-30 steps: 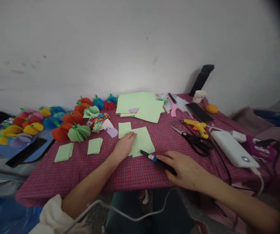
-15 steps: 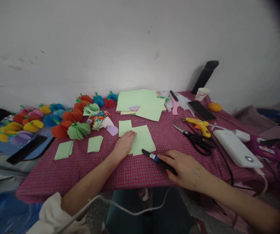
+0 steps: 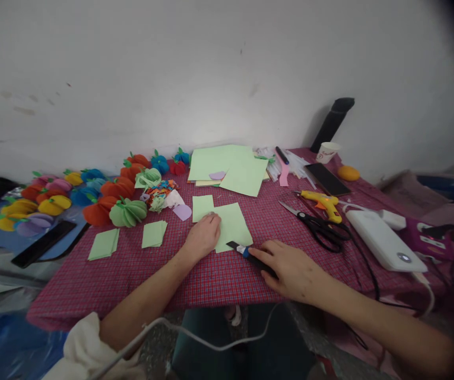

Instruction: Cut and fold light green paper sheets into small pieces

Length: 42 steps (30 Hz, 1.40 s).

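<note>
My left hand (image 3: 204, 233) presses down on the left side of a light green sheet of paper (image 3: 233, 224), its fingers close together and bent. In my right hand (image 3: 290, 269) is a utility knife (image 3: 252, 257) with a black handle and a blue part near the blade. Its dark blade lies over the sheet's near edge, pointing left. A smaller light green piece (image 3: 202, 207) rests just behind my left hand, partly covered by it. What lies beneath my left fingers is hidden.
Small green paper stacks (image 3: 103, 245) lie to the left, before colourful paper pumpkins (image 3: 128, 212) and scraps (image 3: 159, 198). Larger green sheets (image 3: 222, 158) are at the back. On the right are scissors (image 3: 317, 228), a yellow glue gun (image 3: 321, 202), a white power bank (image 3: 383, 240) and cables.
My right hand and the utility knife have shifted left and slightly away from me, bringing the blade nearer my left hand. My left hand has moved slightly toward me.
</note>
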{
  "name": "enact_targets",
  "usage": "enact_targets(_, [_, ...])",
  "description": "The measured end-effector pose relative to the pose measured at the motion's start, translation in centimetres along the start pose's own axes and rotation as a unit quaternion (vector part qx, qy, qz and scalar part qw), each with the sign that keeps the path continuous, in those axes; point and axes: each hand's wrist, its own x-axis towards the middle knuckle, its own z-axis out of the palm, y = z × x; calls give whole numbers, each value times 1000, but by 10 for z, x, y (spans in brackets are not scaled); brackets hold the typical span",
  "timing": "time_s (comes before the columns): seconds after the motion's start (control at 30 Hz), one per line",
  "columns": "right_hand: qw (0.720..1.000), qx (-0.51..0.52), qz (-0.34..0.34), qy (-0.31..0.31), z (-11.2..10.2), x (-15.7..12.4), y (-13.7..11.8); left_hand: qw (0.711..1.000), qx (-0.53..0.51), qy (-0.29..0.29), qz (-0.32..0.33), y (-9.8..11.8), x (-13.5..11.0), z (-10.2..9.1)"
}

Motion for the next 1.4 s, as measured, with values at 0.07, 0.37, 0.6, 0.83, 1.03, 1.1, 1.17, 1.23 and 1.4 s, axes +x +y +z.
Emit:
enact_targets(0.07, [1000, -3, -4, 6, 0, 4, 0, 1000, -7, 5, 9, 2, 0, 0])
enact_targets(0.37, [1000, -6, -18, 9, 5, 8, 5, 1000, 7, -6, 16, 5, -1, -2])
enact_targets(0.6, [1000, -6, -18, 21, 7, 2, 10, 1000, 5, -12, 11, 5, 0, -2])
enact_targets(0.83, [1000, -7, -14, 20, 6, 4, 7, 999, 23, -7, 26, 4, 0, 0])
enact_targets(1.03, [1000, -15, -6, 14, 7, 17, 3, 999, 34, -2, 33, 5, -1, 0])
enact_targets(1.1, [1000, -20, -8, 19, 9, 21, 3, 999, 37, -2, 33, 5, -1, -1])
enact_targets(1.17, [999, -24, -10, 21, 9, 22, 4, 999, 38, -4, 33, 5, -1, -1])
enact_targets(1.23, [999, -24, -8, 22, 9, 22, 6, 999, 35, -3, 32, 5, -1, 0])
enact_targets(1.4, [1000, -13, -11, 17, 7, 18, 11, 999, 31, 0, 30, 4, -1, 1])
